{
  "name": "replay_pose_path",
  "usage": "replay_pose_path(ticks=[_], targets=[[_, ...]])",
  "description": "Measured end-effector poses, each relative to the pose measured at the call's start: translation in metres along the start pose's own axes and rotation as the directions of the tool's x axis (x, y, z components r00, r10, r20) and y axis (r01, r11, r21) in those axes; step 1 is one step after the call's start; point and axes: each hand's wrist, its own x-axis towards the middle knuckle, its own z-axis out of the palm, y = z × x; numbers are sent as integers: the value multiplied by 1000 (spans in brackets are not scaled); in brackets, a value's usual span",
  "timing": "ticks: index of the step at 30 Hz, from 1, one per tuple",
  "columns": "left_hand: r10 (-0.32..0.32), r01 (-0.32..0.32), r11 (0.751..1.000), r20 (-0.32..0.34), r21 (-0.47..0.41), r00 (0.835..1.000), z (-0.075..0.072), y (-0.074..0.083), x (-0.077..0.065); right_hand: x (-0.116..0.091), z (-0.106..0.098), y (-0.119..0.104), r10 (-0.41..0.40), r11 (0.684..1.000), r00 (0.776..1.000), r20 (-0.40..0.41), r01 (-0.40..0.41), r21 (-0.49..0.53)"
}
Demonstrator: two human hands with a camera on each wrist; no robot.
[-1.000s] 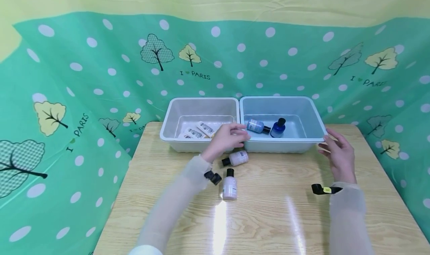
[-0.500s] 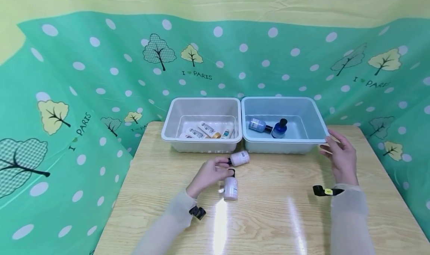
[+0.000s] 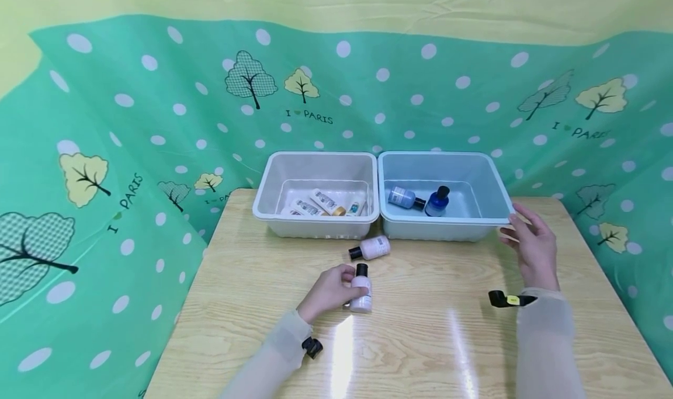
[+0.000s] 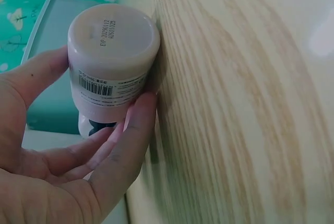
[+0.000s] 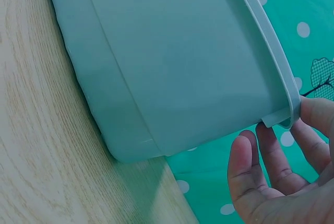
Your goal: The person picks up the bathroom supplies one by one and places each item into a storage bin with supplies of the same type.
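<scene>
My left hand (image 3: 328,292) grips a small pale pink bottle (image 3: 361,301) with a black cap, lying on the wooden table. In the left wrist view its thumb and fingers lie on either side of the bottle (image 4: 112,46), whose base with printed date faces the camera. Just beyond it lies a second pale pink bottle (image 3: 375,247), cap toward the left. My right hand (image 3: 535,247) pinches the front right corner of the light blue bin (image 3: 441,229); in the right wrist view the thumb is at the rim (image 5: 284,85) and fingertips are under it.
Inside the blue bin are a light blue bottle (image 3: 401,197) and a dark blue bottle (image 3: 437,202). A grey bin (image 3: 315,229) beside it holds several white tubes (image 3: 325,201). Behind both hangs a green dotted cloth (image 3: 347,95).
My left hand has come back from the grey bin's right end, toward me, and taken hold of the nearer pink bottle. My right hand has stayed at the blue bin's corner.
</scene>
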Motion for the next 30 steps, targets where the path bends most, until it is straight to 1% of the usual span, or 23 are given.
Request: replay_pose_path(ticks=[7,10,16,19,22,28,30], targets=[[-29,29,1000,3,3,1000,3,-3,0,-1,0,-1,3,1000,1000,-5,-4,-14],[-42,42,999,-1,-11,999,3,-3,0,-1,0,-1,4,1000,1000,-7,-4,-21],[-69,69,992,4,-106,998,4,-2,-1,0,0,-1,14,1000,1000,-9,-14,-21],[-54,54,989,3,-139,999,3,1,1,0,0,-1,15,1000,1000,-12,-16,-22],[-30,30,983,6,-182,1000,1,7,2,0,0,-2,16,1000,1000,-14,-16,-18],[7,-1,972,26,-237,1000,-9,26,7,0,1,-1,22,999,1000,-17,-22,-24],[30,-21,966,34,-258,999,-14,34,10,0,1,-1,24,999,1000,-18,-25,-26]])
